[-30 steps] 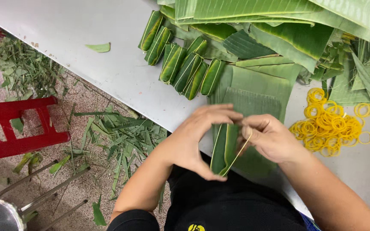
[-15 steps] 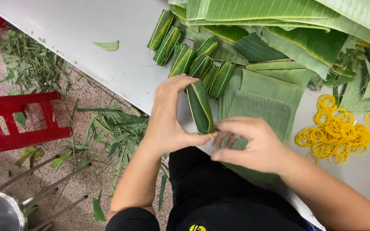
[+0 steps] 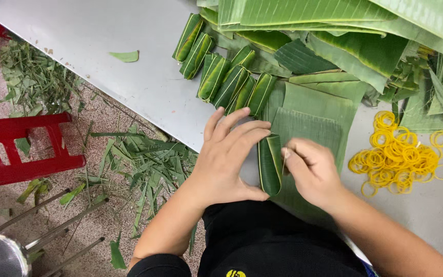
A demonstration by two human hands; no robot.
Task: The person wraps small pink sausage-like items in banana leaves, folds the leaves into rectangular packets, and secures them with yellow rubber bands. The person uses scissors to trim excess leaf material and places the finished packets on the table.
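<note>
The leaf roll (image 3: 270,164) stands between your two hands, just above the table edge. Your left hand (image 3: 227,161) cups its side, fingers spread, thumb pressing the lower end. Your right hand (image 3: 311,172) pinches the other edge, fingers narrow. Keep the fold tight under both thumbs. Beyond your fingertips lie the finished rolls (image 3: 226,77); right of your knuckles, the yellow rubber bands (image 3: 396,156).

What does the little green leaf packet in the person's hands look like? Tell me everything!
The leaf packet is a small, long roll of dark green banana leaf, glossy, with a pale yellow-green stripe down its length. Its top end looks folded shut and its bottom end is rounded. It stands nearly upright over the flat leaf sheet. The left hand cups its left side, thumb at the bottom; the right hand pinches its right edge.
</note>
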